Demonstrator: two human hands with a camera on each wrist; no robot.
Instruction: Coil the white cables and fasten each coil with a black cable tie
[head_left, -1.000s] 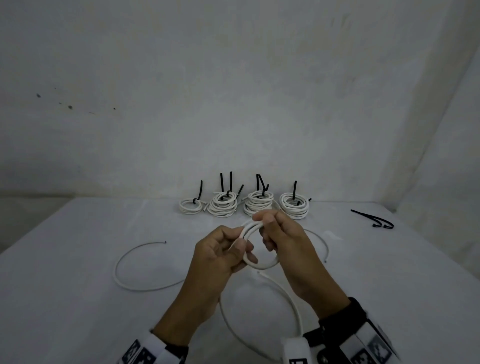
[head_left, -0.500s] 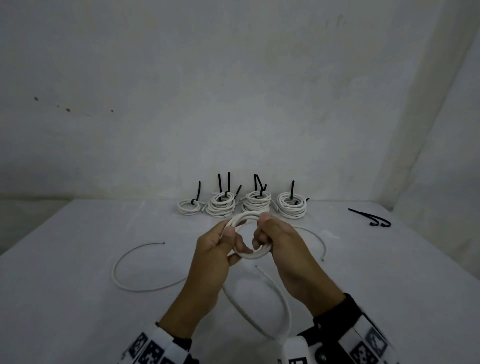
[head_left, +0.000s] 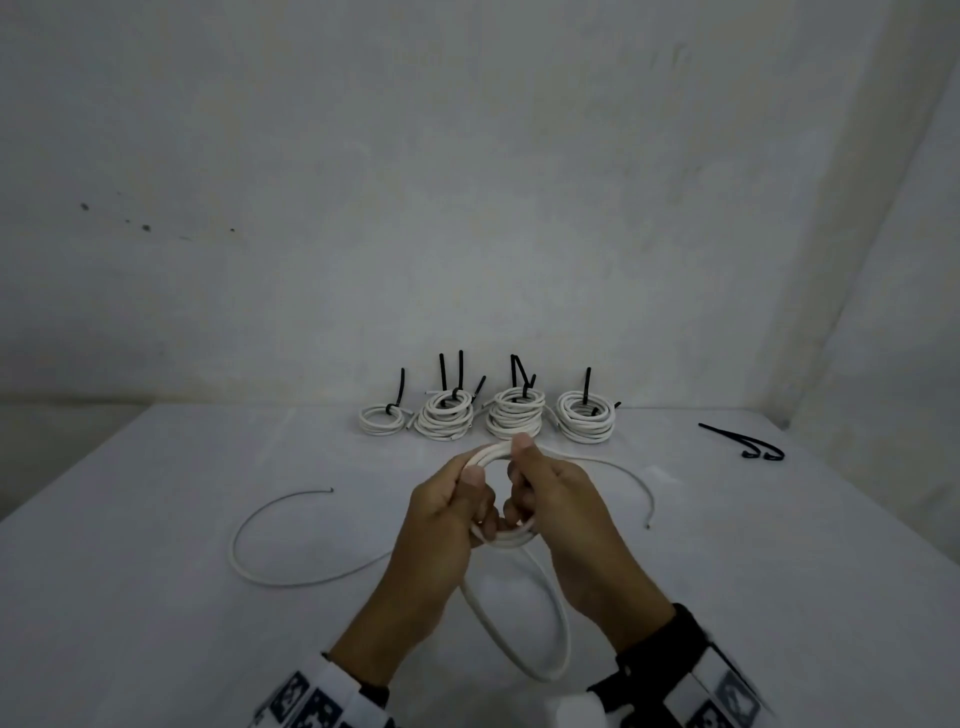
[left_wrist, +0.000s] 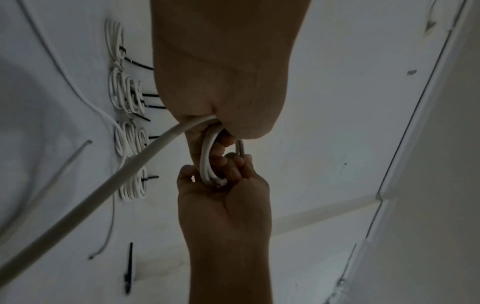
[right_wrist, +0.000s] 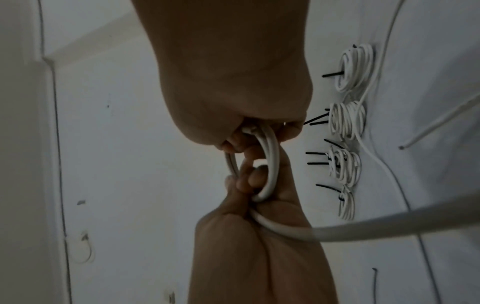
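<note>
A small coil of round white plastic cable (head_left: 497, 538) is being held above the near middle of the white table (head_left: 130, 597), with its loose tail looping down toward the near edge. The left hand (head_left: 447, 512) is gripping the coil's left side, thumb on top, while the right hand (head_left: 558, 499) is pinching its right side. The left wrist view is showing the cut cable end (left_wrist: 221, 182) lying against the right fingers (left_wrist: 235, 166), which the head view is hiding. Four tied white coils with upright black cable ties (head_left: 488, 415) are sitting at the far edge, and loose black cable ties (head_left: 743, 444) are lying far right. The wrist bands' black-and-white markings are too blurred to read.
</note>
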